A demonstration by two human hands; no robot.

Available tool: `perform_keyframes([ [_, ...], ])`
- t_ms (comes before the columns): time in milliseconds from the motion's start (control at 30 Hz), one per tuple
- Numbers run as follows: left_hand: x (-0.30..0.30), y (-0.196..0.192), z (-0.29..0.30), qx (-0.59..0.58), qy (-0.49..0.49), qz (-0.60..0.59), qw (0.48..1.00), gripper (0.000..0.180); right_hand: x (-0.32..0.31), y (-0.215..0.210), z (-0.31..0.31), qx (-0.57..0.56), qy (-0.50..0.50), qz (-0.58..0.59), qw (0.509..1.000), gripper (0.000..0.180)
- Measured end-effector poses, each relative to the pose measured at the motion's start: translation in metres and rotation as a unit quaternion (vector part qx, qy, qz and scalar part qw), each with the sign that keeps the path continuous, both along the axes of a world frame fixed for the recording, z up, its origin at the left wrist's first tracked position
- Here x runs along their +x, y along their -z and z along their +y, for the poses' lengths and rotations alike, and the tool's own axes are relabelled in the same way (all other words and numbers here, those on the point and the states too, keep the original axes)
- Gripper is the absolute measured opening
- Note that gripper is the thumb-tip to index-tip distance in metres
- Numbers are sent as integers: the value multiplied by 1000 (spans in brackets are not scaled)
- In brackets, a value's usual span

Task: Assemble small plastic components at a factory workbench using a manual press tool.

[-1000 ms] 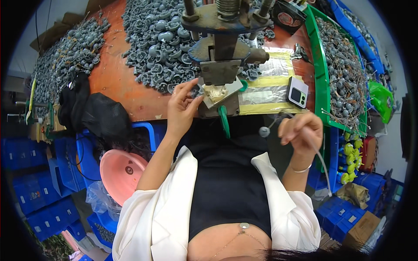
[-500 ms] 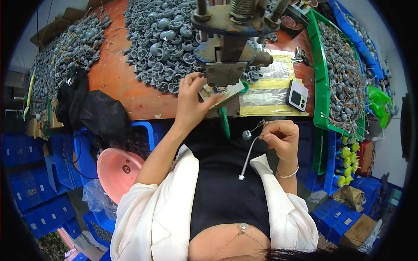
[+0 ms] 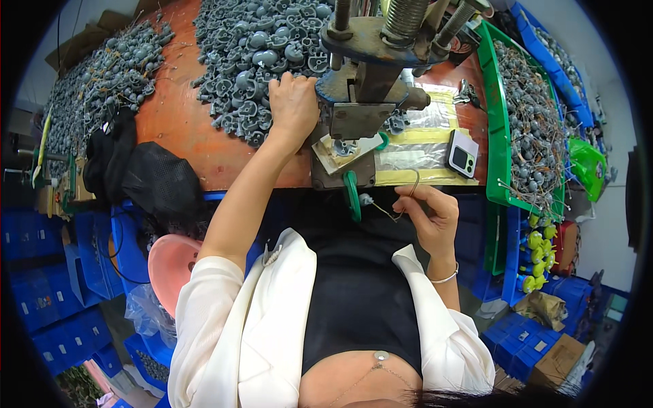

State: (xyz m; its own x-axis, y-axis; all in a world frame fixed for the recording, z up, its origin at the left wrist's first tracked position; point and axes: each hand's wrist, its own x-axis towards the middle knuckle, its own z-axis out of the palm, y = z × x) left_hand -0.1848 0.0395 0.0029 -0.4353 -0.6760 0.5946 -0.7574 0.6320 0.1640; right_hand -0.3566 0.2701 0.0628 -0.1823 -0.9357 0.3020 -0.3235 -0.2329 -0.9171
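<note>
Two bare hands work at an orange table (image 3: 173,139). Her left hand (image 3: 294,103) rests palm down, fingers curled, on a heap of small grey parts (image 3: 255,58) beside a metal press (image 3: 371,81). Her right hand (image 3: 430,216) pinches a thin bent wire (image 3: 398,204) just below the table's front edge; the wire's long axis runs leftward toward a small grey cap (image 3: 366,199) at its end.
</note>
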Motion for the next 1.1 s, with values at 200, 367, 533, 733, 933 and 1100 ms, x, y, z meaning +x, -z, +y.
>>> perform_keyframes([
  [200, -7, -6, -1, 7, 24, -72, 997, 20, -2, -1, -7, 8, 3, 35, 999, 19],
  [367, -5, 12, -7, -35, 17, -100, 994, 24, -1, 4, -8, -10, -16, 54, 998, 16],
  [533, -5, -4, -1, 0, 15, -49, 999, 17, 0, 6, -7, 5, -32, 82, 996, 12],
  [733, 34, -22, 35, -14, -19, 15, 1000, 18, 10, 15, -9, 77, 0, 57, 995, 14],
  [933, 45, -19, 103, 220, 40, 230, 947, 30, 33, 28, -33, -2, 32, 90, 995, 3],
  [1100, 41, -22, 122, 195, 73, 241, 948, 34, 49, 27, -42, -55, 80, 120, 988, 19],
])
